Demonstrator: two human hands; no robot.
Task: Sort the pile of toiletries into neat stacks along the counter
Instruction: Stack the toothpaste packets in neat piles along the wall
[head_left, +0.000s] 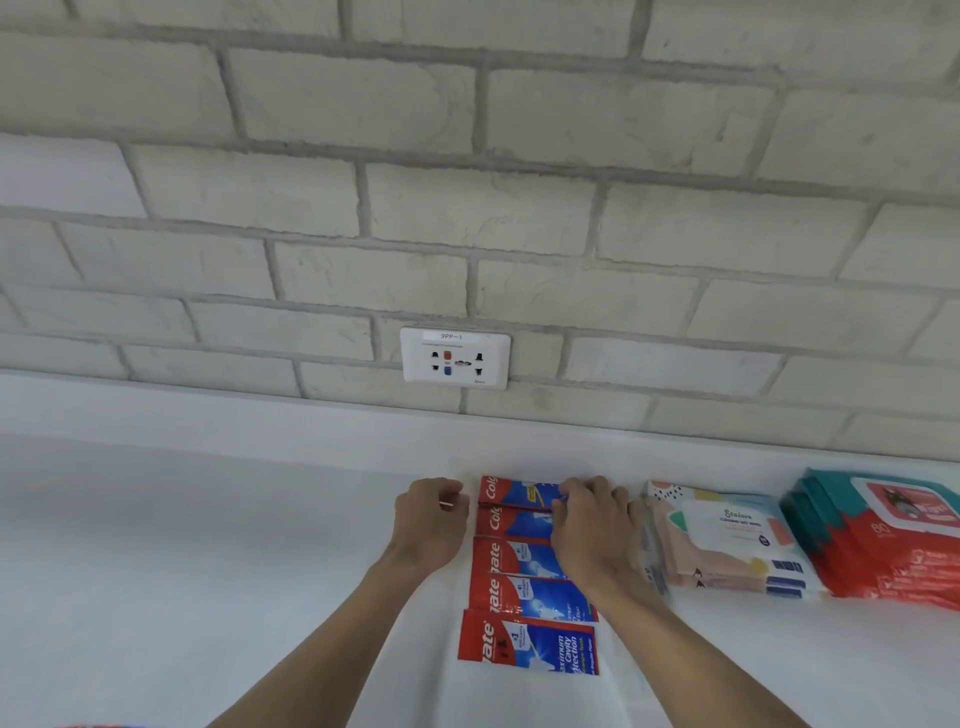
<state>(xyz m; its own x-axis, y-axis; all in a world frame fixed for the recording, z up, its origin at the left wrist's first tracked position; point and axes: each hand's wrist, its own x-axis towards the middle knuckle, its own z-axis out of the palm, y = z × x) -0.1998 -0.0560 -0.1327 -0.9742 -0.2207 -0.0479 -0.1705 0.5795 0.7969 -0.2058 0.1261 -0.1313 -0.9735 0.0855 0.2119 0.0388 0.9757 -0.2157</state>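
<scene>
Five red-and-blue Colgate toothpaste boxes (524, 597) form a column at lower centre. The right hand (592, 525) grips the topmost (upper right ends hidden), and the left hand (431, 519) is curled, empty, beside them.

Both forearms are bare, and so are the left hand (431, 522) and the right hand (589, 530).

I see bright, even light, with only faint shadows on the counter (208, 545) below the wall socket (455, 358). Far from the socket the brick wall (571, 130) bends, and details look soft.
</scene>
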